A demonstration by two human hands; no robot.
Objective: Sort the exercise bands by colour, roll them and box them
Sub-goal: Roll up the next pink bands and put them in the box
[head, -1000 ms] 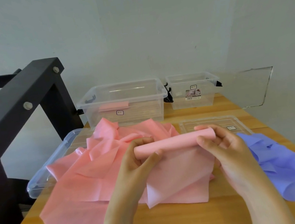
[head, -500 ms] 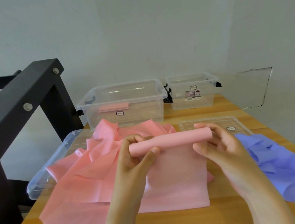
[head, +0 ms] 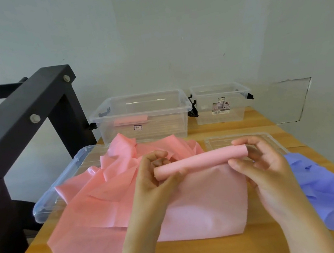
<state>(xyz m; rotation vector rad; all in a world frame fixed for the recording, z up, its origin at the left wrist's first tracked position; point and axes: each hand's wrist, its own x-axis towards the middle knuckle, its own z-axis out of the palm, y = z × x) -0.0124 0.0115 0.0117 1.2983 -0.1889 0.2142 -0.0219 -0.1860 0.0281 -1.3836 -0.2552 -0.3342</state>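
— Where is the pink band (head: 201, 160)?

— It is held up over the table (head: 198, 252), with its top part wound into a tube. The left hand (head: 153, 176) curls round the tube's left end. The right hand (head: 264, 169) pinches the right end between thumb and fingers. The unrolled part hangs down, and its bottom edge lies straight across the wood.

— What crowds it?

— On the left, a heap of loose pink bands (head: 106, 188) spreads over a clear lid (head: 51, 201) that overhangs the table's left edge. On the right, purple bands (head: 321, 187) lie crumpled out toward the right edge. A second lid (head: 247, 137) lies flat just behind the right hand.

— And the boxes?

— Both stand open at the far edge, by the wall. The large box (head: 139, 114) holds one rolled pink band (head: 130, 120), and the small box (head: 221, 117) stands just beside it on the right. Bare wood shows in front of the small box and along the near edge. A black frame (head: 23, 114) rises off the table's left side.
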